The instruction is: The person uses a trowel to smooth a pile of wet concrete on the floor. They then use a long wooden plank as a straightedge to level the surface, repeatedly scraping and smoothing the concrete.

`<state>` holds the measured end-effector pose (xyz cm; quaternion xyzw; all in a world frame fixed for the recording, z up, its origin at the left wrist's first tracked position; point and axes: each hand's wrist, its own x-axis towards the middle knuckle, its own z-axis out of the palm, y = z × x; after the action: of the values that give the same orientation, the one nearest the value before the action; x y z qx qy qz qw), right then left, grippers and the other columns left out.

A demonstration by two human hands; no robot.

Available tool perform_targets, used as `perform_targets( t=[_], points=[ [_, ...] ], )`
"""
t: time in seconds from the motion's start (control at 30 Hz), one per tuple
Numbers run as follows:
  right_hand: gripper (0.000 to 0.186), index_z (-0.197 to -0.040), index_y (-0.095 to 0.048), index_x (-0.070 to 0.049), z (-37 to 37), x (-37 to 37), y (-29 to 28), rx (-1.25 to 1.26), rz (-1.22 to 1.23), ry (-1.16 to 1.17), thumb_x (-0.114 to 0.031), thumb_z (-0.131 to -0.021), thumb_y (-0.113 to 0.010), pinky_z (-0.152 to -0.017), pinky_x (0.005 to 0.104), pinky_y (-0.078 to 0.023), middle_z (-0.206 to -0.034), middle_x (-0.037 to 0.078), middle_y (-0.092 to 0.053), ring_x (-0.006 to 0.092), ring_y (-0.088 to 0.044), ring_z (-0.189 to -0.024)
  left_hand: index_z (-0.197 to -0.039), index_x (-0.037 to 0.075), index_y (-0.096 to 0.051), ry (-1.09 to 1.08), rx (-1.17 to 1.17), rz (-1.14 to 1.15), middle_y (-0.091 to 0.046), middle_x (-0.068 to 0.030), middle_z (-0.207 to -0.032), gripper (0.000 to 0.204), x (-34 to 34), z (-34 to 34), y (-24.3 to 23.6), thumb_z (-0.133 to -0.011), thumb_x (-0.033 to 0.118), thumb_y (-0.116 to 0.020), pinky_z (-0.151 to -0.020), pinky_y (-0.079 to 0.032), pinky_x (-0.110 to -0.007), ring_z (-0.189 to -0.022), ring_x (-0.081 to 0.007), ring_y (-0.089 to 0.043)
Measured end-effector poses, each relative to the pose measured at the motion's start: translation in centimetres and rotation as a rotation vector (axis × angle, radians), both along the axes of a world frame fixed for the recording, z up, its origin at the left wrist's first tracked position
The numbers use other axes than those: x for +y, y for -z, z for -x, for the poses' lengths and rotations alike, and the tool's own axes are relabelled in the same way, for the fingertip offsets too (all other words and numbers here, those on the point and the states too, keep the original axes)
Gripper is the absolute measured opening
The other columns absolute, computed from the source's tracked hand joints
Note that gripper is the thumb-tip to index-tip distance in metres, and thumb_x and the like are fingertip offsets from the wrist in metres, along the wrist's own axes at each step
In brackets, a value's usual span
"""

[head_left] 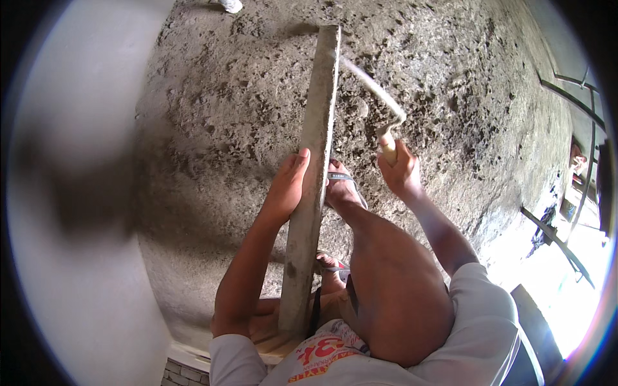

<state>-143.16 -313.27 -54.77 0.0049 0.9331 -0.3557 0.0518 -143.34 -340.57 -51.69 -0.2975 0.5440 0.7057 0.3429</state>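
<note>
My left hand (288, 186) is closed on the left edge of a long, grey, mortar-smeared straightedge board (312, 122). The board runs away from my lap over the rough ground, its far end near the top of the view. Right of it, my right hand (402, 172) grips the pale handle of a trowel (373, 85). The trowel's blade is seen nearly edge-on and points up and left, its tip close to the board's right edge; whether they touch I cannot tell. My fingers under the board are hidden.
Rough, crumbly, grey-brown ground (219, 96) spreads around the board. A smooth pale wall (77, 96) stands at left. My sandalled foot (344, 186) is close beside the board. Dark bars (573, 100) and a bright opening lie at right; a small white object (231, 6) is at the top.
</note>
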Motion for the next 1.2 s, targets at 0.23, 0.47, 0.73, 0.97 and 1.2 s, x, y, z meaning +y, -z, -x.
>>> perform_targets(
  t=[0.23,0.47,0.73,0.97,1.2],
  points=[
    [0.023,-0.101,-0.058,-0.007,-5.9,1.6,-0.4,-0.071,-0.196,-0.268,-0.019,-0.086,-0.070,-0.051,0.0446,-0.054,-0.073,0.015,-0.066,0.0331,-0.068,-0.059,-0.108,0.001,-0.054,0.201,0.381,0.402,-0.063,-0.0144,-0.092,0.025,1.5,-1.7,2.1,-0.103,0.025,-0.052,-0.075,-0.047,-0.034,-0.085,-0.0233,-0.061],
    [0.021,-0.094,-0.049,-0.007,-6.1,0.8,2.2,-0.156,-0.134,-0.243,-0.026,-0.094,-0.060,-0.042,0.0452,-0.049,-0.063,0.013,-0.062,0.0298,-0.063,-0.048,-0.109,0.000,-0.053,0.321,0.434,0.582,-0.066,-0.0252,-0.088,0.022,2.1,-1.3,0.9,-0.101,0.021,-0.053,-0.070,-0.050,-0.048,-0.084,-0.0457,-0.064],
    [0.018,-0.110,-0.053,-0.008,6.4,1.4,9.5,-0.181,-0.336,-0.173,-0.008,-0.092,-0.050,-0.028,0.0267,-0.043,-0.064,0.007,-0.056,0.0114,-0.050,-0.041,-0.103,-0.001,-0.057,0.305,0.437,0.605,-0.066,-0.0219,-0.082,0.036,3.1,-0.7,-0.6,-0.102,0.034,-0.052,-0.067,-0.050,-0.043,-0.074,-0.0343,-0.066],
    [0.028,-0.119,-0.054,-0.001,10.5,0.9,5.6,0.000,-0.347,-0.260,-0.006,-0.091,-0.050,-0.029,0.0252,-0.040,-0.076,0.012,-0.063,0.0138,-0.053,-0.043,-0.103,-0.002,-0.059,0.204,0.368,0.497,-0.064,-0.0145,-0.081,0.040,1.5,-0.6,0.3,-0.102,0.038,-0.053,-0.069,-0.048,-0.036,-0.072,-0.0191,-0.059],
    [0.011,-0.096,-0.050,-0.007,-3.1,-0.6,0.0,-0.097,-0.057,-0.345,-0.016,-0.095,-0.056,-0.036,0.0425,-0.048,-0.065,0.016,-0.063,0.0277,-0.060,-0.044,-0.101,-0.002,-0.060,0.259,0.323,0.421,-0.066,-0.0173,-0.079,0.035,0.7,-0.9,0.7,-0.099,0.033,-0.060,-0.065,-0.050,-0.038,-0.071,-0.0257,-0.065]
  ],
)
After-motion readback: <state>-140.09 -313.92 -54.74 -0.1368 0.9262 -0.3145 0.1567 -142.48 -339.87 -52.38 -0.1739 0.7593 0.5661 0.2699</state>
